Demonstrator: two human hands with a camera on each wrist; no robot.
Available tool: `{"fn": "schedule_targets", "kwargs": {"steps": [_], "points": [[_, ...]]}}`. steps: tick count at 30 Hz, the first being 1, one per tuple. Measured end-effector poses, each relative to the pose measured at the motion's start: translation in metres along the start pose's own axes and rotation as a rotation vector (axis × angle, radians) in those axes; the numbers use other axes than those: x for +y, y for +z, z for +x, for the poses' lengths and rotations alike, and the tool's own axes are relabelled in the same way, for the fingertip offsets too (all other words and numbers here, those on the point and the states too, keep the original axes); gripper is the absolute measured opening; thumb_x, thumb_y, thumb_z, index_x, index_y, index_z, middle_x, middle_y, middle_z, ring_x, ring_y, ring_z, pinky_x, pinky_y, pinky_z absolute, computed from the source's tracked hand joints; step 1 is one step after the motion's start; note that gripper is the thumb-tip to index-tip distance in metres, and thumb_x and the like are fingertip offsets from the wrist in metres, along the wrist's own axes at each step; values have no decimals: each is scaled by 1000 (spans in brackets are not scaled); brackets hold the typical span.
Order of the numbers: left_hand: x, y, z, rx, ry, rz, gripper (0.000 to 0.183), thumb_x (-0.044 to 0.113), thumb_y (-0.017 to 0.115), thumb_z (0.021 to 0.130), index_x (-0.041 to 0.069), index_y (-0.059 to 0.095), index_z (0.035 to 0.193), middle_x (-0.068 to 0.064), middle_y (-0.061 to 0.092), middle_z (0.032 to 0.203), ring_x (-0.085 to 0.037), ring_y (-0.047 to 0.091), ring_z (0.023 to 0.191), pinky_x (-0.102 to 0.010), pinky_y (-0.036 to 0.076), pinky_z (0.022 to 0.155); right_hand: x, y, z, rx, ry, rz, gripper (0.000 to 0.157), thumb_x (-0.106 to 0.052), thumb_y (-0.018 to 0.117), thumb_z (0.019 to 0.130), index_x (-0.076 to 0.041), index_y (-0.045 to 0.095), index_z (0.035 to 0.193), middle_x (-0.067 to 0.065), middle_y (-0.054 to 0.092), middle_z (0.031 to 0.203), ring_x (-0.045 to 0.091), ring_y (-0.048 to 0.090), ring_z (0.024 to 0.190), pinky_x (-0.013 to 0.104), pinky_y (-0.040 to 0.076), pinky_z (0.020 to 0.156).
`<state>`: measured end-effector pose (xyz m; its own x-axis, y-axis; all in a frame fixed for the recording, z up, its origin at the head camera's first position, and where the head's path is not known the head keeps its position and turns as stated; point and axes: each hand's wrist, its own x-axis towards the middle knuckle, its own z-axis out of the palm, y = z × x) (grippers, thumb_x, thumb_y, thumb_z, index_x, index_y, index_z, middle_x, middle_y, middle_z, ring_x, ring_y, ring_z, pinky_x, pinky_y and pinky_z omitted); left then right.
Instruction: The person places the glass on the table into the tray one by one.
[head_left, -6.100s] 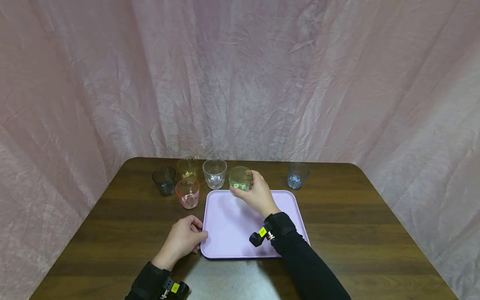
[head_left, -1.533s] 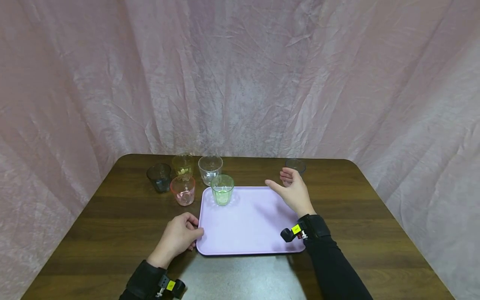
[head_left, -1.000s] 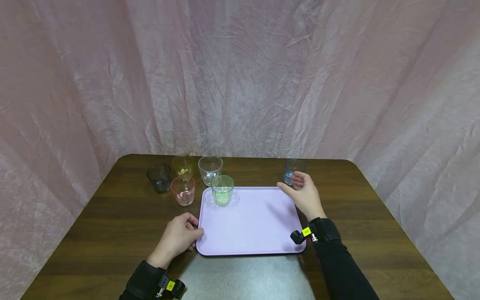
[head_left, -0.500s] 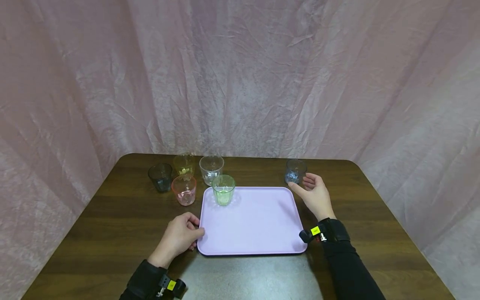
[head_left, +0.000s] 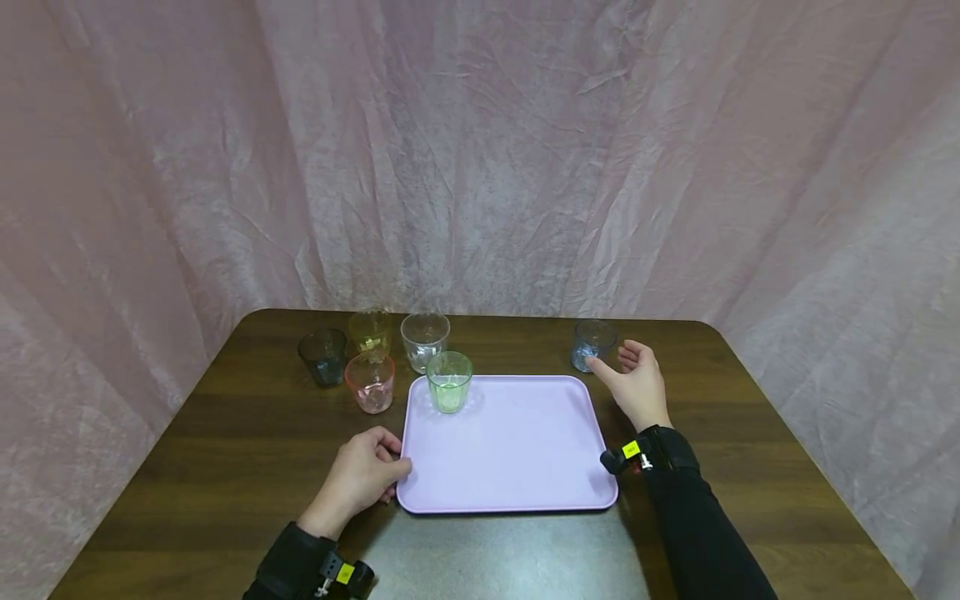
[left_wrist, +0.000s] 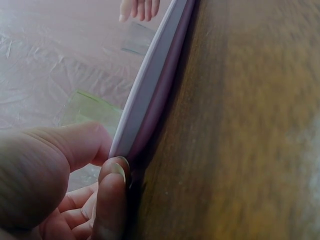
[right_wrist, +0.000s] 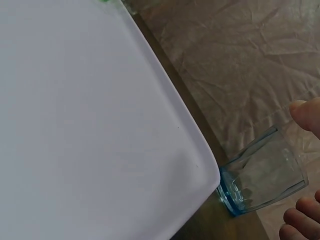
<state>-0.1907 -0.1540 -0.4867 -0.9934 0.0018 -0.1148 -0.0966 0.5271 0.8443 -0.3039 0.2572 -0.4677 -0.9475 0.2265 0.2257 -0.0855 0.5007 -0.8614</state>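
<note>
My left hand [head_left: 362, 473] pinches the left edge of a lilac tray [head_left: 510, 450] between thumb and fingers; the left wrist view shows the thumb over the rim [left_wrist: 145, 85]. A green glass [head_left: 449, 383] stands upright on the tray's far left corner. Beyond the far right corner, a blue glass [head_left: 592, 347] is upright on the table. My right hand [head_left: 637, 385] is beside it, thumb and fingers spread apart. In the right wrist view a gap shows between the blue glass [right_wrist: 265, 175] and the fingertips [right_wrist: 302, 217].
Left of the tray are a pink glass [head_left: 371, 383], a dark grey glass [head_left: 324, 358] and a yellow glass [head_left: 370, 330]. A clear glass [head_left: 425, 340] stands behind the green one. The wooden table [head_left: 750, 483] ends at a pink curtain [head_left: 480, 167].
The green glass, earlier in my right hand, now stands on the tray's far left corner. My right hand has let go and moved right to beside the blue glass. The left hand stays put.
</note>
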Motion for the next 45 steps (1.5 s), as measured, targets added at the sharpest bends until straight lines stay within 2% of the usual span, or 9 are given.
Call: {"fn": "schedule_targets", "kwargs": {"steps": [8,16,31,45], "points": [[2,-1,-1,3,2,6,18,4,74,78,4,62,92,-4,59,61,-16,58,45,-28,49,39,0,4,8,-29,26,-11,100,-54,78,80,3,30,147,21,42,137,34,42,124,50,38,105],[3,-1,-1,5,9,-1,18,3,73,78,3,61,91,-3,59,60,-17,58,44,-27,48,39,3,13,18,-19,37,-47,104,-59,78,77,2,30,146,20,40,138,32,42,124,48,38,105],[-1,1,0,12,21,-3,18,4,74,78,3,62,90,-4,58,59,-16,57,43,-27,49,37,5,21,26,-30,70,-85,112,-63,75,78,2,20,151,22,32,142,33,35,129,48,38,105],[0,0,0,6,12,-6,18,4,74,78,3,61,91,-3,59,59,-17,57,43,-28,48,38,9,32,38,-48,96,-133,112,-64,74,78,3,20,150,24,33,141,36,37,125,50,38,104]]}}
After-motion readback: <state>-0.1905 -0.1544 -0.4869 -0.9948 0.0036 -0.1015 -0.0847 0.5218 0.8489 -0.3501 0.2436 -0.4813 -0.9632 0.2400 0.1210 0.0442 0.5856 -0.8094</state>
